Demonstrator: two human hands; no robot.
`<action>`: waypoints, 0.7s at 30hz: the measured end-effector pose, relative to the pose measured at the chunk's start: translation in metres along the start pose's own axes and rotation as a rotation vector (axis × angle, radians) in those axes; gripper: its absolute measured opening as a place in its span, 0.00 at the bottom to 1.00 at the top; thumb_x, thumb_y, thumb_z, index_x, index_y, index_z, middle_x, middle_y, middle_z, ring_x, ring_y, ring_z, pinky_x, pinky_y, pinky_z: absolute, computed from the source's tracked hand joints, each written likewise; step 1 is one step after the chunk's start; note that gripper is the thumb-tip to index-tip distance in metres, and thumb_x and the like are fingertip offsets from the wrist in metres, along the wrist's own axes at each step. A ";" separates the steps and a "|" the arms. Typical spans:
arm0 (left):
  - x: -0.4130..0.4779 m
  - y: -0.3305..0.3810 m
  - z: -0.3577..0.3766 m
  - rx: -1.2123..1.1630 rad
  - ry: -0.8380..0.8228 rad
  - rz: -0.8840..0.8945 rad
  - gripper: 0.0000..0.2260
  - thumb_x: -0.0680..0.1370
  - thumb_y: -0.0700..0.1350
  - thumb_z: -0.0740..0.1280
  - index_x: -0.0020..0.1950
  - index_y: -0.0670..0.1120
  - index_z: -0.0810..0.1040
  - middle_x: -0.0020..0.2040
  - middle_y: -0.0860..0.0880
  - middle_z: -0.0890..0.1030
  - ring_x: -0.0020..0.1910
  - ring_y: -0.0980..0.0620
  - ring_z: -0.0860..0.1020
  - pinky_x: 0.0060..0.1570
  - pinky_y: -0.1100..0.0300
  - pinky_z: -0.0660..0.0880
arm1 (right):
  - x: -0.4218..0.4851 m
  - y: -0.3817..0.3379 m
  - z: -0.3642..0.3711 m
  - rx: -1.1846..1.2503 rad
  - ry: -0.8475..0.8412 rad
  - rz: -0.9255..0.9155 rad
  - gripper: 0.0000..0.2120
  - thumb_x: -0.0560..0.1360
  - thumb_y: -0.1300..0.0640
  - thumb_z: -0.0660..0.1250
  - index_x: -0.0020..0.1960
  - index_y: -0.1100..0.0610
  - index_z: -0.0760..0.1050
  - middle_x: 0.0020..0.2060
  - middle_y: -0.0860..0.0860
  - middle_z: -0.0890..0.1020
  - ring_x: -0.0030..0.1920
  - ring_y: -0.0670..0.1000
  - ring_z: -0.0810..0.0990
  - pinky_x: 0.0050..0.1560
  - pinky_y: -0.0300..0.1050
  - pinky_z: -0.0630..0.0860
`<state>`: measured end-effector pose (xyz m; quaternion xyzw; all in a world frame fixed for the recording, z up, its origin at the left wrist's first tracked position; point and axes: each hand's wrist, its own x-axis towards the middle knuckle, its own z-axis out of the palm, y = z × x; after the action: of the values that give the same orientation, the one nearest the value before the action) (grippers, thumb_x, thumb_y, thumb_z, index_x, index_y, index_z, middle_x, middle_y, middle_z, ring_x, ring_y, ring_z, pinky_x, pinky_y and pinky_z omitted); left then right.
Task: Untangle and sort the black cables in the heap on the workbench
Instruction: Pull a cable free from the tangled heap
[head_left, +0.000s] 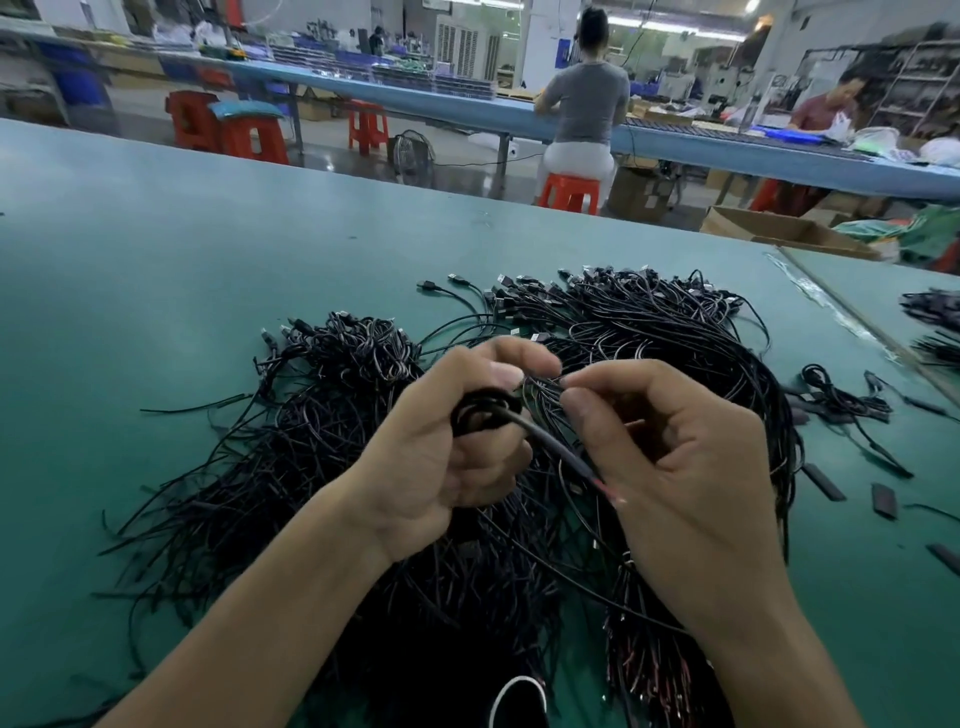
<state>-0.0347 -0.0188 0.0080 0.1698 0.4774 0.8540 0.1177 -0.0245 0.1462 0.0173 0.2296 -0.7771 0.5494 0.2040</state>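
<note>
Green desk (156, 312). The heap (311, 457) of black cables sprawls mid-desk under both hands, plug ends fanned along its far edge. Above it the left hand (441, 467) has its fingers curled round a small coil (480, 410). One cable (550, 441) runs from the coil down-right, red-tipped end at the right palm. On the right hand (685, 467), thumb and forefinger pinch a thin strand (545, 389) just beside the left fingertips. Short black sleeves (883, 501) lie loose further right.

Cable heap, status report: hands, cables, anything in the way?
Left hand grips a coiled black cable. Right hand pinches thin black strands beside the coil. Tangled black cable heap lies under both hands on the green workbench. Nothing blocking.
</note>
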 end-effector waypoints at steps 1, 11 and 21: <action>0.000 -0.001 0.002 0.015 0.017 -0.002 0.16 0.67 0.50 0.65 0.52 0.47 0.79 0.19 0.57 0.61 0.17 0.59 0.56 0.20 0.73 0.55 | -0.001 0.000 0.003 0.012 -0.005 -0.002 0.05 0.76 0.56 0.72 0.47 0.47 0.82 0.36 0.43 0.81 0.35 0.46 0.79 0.35 0.31 0.70; 0.008 -0.018 0.016 0.308 0.316 0.179 0.23 0.86 0.49 0.52 0.47 0.39 0.82 0.20 0.55 0.72 0.17 0.62 0.67 0.19 0.71 0.62 | -0.004 -0.001 0.010 -0.207 -0.124 -0.016 0.11 0.77 0.64 0.69 0.51 0.49 0.84 0.44 0.41 0.80 0.47 0.42 0.79 0.44 0.26 0.70; 0.014 -0.023 0.004 0.321 0.606 0.149 0.28 0.83 0.60 0.56 0.24 0.50 0.67 0.20 0.53 0.65 0.17 0.56 0.60 0.19 0.67 0.58 | -0.012 0.000 0.030 -0.413 -0.106 -0.104 0.09 0.80 0.54 0.62 0.50 0.53 0.81 0.44 0.43 0.76 0.45 0.45 0.77 0.43 0.44 0.78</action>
<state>-0.0451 0.0015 -0.0073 -0.0406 0.6054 0.7858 -0.1200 -0.0166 0.1199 0.0007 0.2513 -0.8698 0.3546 0.2334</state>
